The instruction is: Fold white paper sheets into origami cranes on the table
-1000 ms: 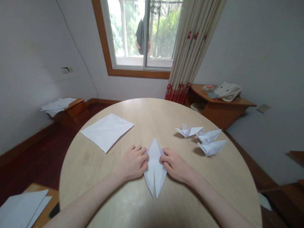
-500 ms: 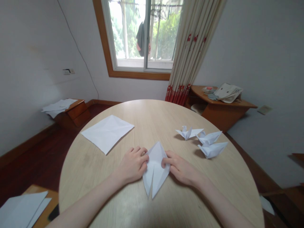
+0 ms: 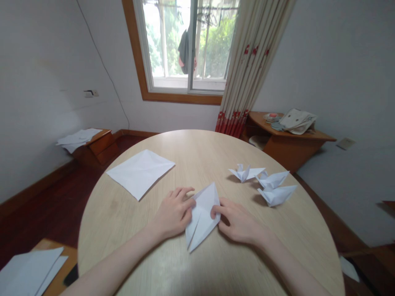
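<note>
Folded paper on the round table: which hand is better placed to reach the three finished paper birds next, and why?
Probably the right hand: it rests on the folded paper's right edge, nearer the paper birds; the left hand would cross over.

No words, numbers, labels or signs can be read anywhere. The sheet of paper (image 3: 140,172) on the table (image 3: 191,152) is plain white with only fold lines. The folded paper (image 3: 202,216) and the paper cranes (image 3: 268,185) are plain white too. The curtain (image 3: 247,65) has small red marks, but they are a pattern, not letters. The things on the side shelf (image 3: 290,131) are too small and blurry to read.
</note>
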Action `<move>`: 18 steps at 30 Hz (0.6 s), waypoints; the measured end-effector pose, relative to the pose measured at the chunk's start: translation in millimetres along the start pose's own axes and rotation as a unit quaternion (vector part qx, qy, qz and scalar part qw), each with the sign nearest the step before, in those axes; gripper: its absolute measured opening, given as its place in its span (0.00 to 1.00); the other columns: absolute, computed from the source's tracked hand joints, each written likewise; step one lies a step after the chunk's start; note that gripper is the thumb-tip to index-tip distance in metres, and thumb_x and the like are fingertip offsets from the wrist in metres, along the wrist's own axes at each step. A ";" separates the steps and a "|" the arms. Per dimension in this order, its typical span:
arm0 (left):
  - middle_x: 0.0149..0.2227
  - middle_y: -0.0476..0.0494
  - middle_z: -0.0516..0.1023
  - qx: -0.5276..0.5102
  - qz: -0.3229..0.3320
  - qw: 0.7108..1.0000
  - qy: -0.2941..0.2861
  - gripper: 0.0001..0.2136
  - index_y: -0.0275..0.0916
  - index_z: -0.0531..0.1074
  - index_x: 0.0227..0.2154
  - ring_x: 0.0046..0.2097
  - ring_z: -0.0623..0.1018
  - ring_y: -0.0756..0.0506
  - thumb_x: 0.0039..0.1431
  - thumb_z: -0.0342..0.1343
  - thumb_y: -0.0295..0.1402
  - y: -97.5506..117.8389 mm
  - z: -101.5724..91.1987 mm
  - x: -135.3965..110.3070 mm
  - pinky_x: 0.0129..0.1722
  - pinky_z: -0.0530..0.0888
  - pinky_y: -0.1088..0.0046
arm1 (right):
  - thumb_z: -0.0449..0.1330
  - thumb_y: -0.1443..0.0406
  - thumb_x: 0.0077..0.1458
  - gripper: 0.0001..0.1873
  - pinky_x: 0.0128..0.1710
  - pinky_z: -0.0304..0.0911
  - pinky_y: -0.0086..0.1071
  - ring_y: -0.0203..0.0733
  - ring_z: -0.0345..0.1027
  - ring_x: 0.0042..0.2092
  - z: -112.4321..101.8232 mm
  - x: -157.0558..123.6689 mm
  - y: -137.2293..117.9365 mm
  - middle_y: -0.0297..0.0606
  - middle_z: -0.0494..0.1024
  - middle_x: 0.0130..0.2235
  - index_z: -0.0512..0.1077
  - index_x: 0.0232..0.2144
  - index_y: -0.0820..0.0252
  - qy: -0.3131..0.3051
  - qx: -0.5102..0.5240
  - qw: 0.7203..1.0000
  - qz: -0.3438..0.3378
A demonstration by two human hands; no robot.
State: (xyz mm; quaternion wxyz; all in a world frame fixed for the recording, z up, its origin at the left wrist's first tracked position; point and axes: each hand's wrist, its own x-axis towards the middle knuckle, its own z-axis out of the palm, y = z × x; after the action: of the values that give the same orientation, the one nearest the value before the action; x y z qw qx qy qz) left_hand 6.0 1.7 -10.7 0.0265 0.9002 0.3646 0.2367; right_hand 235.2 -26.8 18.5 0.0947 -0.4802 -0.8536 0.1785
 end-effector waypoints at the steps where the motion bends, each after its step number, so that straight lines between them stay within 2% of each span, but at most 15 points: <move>1: 0.56 0.39 0.67 -0.005 0.006 1.000 0.022 0.11 0.39 0.73 0.38 0.52 0.67 0.37 0.57 0.47 0.25 0.3 0.0 -0.7 0.49 0.67 0.56 | 0.54 0.73 0.48 0.10 0.36 0.54 0.31 0.42 0.64 0.38 -0.2 0.0 -1.0 0.38 0.72 0.38 0.71 0.32 0.58 0.001 -0.007 1.000 0.001; 6: 0.58 0.37 0.65 -0.027 0.048 0.992 0.113 0.11 0.38 0.74 0.41 0.55 0.65 0.37 0.61 0.47 0.27 6.1 -5.1 -3.4 0.52 0.65 0.56 | 0.53 0.73 0.49 0.09 0.33 0.51 0.31 0.41 0.64 0.35 2.9 -0.2 -2.2 0.37 0.72 0.35 0.71 0.32 0.58 0.017 -0.043 0.999 0.005; 11: 0.47 0.40 0.75 -0.057 0.117 0.980 0.147 0.08 0.38 0.74 0.34 0.47 0.70 0.42 0.62 0.48 0.28 15.8 -8.9 -4.2 0.47 0.66 0.63 | 0.53 0.70 0.52 0.08 0.32 0.50 0.31 0.41 0.65 0.34 6.0 -1.5 -2.2 0.38 0.73 0.33 0.71 0.32 0.59 0.017 -0.072 0.997 0.023; 14: 0.41 0.43 0.77 -0.054 0.134 0.980 0.135 0.09 0.38 0.73 0.30 0.42 0.72 0.44 0.63 0.50 0.33 18.9 -6.1 -4.5 0.45 0.64 0.63 | 0.52 0.69 0.53 0.08 0.31 0.48 0.31 0.41 0.66 0.33 6.2 -2.1 -3.2 0.38 0.74 0.31 0.71 0.33 0.59 0.011 -0.091 0.995 0.035; 18: 0.39 0.45 0.78 -0.033 0.127 0.989 0.067 0.14 0.39 0.74 0.28 0.43 0.72 0.44 0.60 0.55 0.45 18.1 0.0 -5.1 0.49 0.60 0.61 | 0.52 0.69 0.54 0.07 0.29 0.43 0.32 0.41 0.66 0.30 5.4 -2.7 -5.7 0.38 0.75 0.29 0.70 0.31 0.59 0.003 -0.117 0.992 0.041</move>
State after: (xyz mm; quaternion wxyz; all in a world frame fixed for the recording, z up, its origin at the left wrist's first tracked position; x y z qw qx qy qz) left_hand 14.5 -14.9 -8.8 0.0012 0.9201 0.2400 0.3096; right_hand 230.3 -33.0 15.8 0.0328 -0.5232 -0.8479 0.0796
